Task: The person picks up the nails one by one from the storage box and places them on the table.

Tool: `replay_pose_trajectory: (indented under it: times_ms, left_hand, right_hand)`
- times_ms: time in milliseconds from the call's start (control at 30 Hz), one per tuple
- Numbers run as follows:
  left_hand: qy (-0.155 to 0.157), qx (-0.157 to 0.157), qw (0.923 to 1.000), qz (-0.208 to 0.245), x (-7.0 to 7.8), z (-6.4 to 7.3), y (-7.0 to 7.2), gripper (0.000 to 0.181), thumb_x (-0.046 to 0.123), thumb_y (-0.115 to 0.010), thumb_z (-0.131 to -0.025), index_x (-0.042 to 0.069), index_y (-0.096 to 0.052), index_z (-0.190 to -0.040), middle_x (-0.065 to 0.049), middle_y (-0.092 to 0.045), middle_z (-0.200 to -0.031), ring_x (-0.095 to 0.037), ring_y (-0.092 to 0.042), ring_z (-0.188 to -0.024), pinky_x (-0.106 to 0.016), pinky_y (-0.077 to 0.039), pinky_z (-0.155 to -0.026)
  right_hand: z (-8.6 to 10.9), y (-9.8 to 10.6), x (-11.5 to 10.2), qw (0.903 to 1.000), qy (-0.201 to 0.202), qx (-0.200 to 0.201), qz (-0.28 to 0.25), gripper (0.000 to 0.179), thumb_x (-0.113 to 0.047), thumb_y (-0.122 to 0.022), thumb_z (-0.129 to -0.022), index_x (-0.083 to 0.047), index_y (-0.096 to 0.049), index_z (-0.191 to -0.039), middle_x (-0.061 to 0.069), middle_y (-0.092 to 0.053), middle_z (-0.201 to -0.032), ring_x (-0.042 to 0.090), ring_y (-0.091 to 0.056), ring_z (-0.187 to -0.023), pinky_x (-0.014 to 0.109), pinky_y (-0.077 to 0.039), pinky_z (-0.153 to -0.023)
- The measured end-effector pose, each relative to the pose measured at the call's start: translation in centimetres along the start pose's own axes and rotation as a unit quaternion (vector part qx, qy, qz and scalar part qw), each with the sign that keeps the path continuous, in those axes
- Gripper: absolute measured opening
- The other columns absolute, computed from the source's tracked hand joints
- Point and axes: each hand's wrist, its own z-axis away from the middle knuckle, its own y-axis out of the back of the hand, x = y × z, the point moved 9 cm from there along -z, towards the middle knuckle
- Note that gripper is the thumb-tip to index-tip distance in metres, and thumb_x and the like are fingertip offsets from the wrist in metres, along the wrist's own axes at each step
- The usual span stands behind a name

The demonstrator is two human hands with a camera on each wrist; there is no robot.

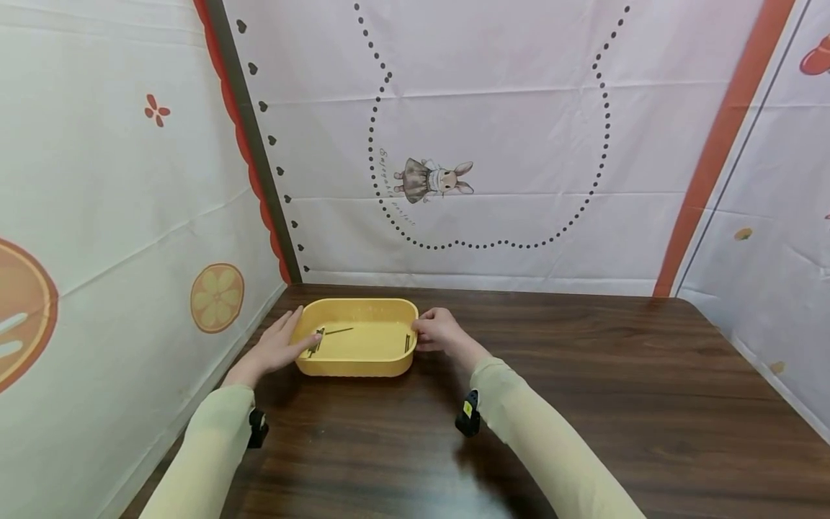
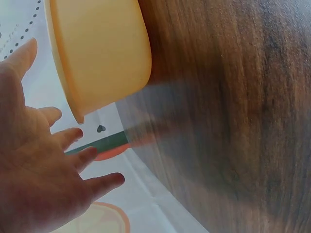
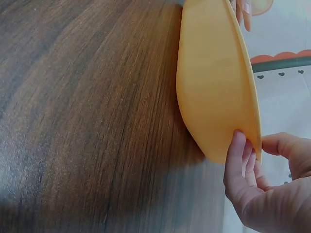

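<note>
A yellow plastic tray (image 1: 363,367) with raised sides and rounded corners sits on the table toward the back left. Inside it, several thin dark stick-like pieces (image 1: 339,331) lie near the left end, and a few more (image 1: 407,343) near the right end; their kind is too small to tell. At the tray's left end is my left hand (image 1: 275,348), fingers spread and fairly straight, thumb reaching over the rim. In the left wrist view this hand (image 2: 43,155) is beside the tray's wall (image 2: 102,48). My right hand (image 3: 272,189) pinches the right-end rim between thumb and fingers.
The dark wood-grain table (image 1: 570,375) extends to the right and front of the tray. A printed cloth wall (image 1: 493,144) stands behind the table, with another (image 1: 130,216) close along the left side and a third (image 1: 772,288) on the right.
</note>
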Motion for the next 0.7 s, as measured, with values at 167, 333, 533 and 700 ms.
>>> replay_pose_trajectory:
  times_ms: [167,333,533,700]
  left_hand:
    - [-0.007,0.004,1.0000,-0.001,0.5,0.1,0.1,0.089,0.054,-0.048,-0.098,0.005,-0.004,-0.159,-0.034,-0.007,-0.161,-0.058,-0.010,-0.145,-0.074,-0.017,-0.114]
    - [-0.012,0.009,0.9999,-0.005,1.3,0.1,0.2,0.088,0.053,-0.048,-0.098,0.006,-0.006,-0.159,-0.033,-0.007,-0.161,-0.058,-0.011,-0.145,-0.074,-0.018,-0.113]
    - [-0.013,0.005,0.9998,-0.016,2.0,0.0,0.3,0.090,0.059,-0.046,-0.097,0.006,-0.006,-0.159,-0.034,-0.010,-0.160,-0.062,-0.012,-0.142,-0.077,-0.020,-0.110]
    - [-0.017,0.013,0.9996,-0.020,2.5,-0.3,0.5,0.087,0.052,-0.049,-0.099,0.004,-0.008,-0.158,-0.037,-0.014,-0.156,-0.064,-0.016,-0.139,-0.075,-0.020,-0.110]
  right_hand:
    - [0.2,0.0,0.0,0.9998,-0.006,-0.010,-0.015,0.017,-0.002,-0.060,-0.090,0.001,-0.053,-0.105,0.007,-0.056,-0.083,0.014,-0.060,-0.065,0.028,-0.061,-0.064]
    - [0.5,0.2,0.0,0.9996,-0.011,-0.015,-0.021,0.018,0.000,-0.061,-0.090,0.001,-0.052,-0.105,0.006,-0.056,-0.081,0.012,-0.059,-0.063,0.025,-0.060,-0.062]
    - [0.9,0.7,0.2,0.9994,-0.021,-0.019,-0.018,0.017,-0.001,-0.061,-0.091,0.001,-0.053,-0.106,0.007,-0.057,-0.085,0.015,-0.060,-0.069,0.036,-0.061,-0.081]
    - [1.3,1.1,0.4,0.9995,-0.022,-0.022,-0.011,0.021,-0.001,-0.061,-0.091,0.003,-0.053,-0.110,0.008,-0.057,-0.087,0.014,-0.060,-0.069,0.032,-0.062,-0.076]
